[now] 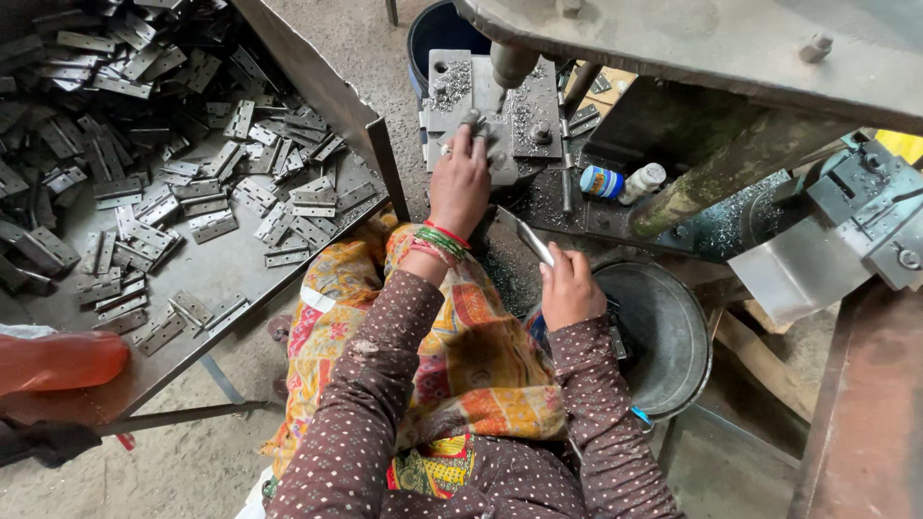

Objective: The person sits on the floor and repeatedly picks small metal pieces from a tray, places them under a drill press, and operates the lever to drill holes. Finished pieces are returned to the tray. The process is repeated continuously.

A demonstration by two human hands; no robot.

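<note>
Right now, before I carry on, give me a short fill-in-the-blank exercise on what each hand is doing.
1. The left hand presses a metal piece on the press ____.
2. The right hand holds a thin metal ____.
3. The round metal basin sits by the ____ hand.

Missing words: plate; strip; right

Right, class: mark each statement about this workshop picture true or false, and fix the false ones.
1. The left hand rests on a metal piece at the press plate. True.
2. The right hand is empty. False: it holds a thin metal strip.
3. The tray on the left holds a pile of flat metal hinges. True.
4. The round metal basin sits on the tray. False: it stands beside the right hand, below the machine.
5. Bangles are on the right wrist. False: they are on the left wrist.
</note>
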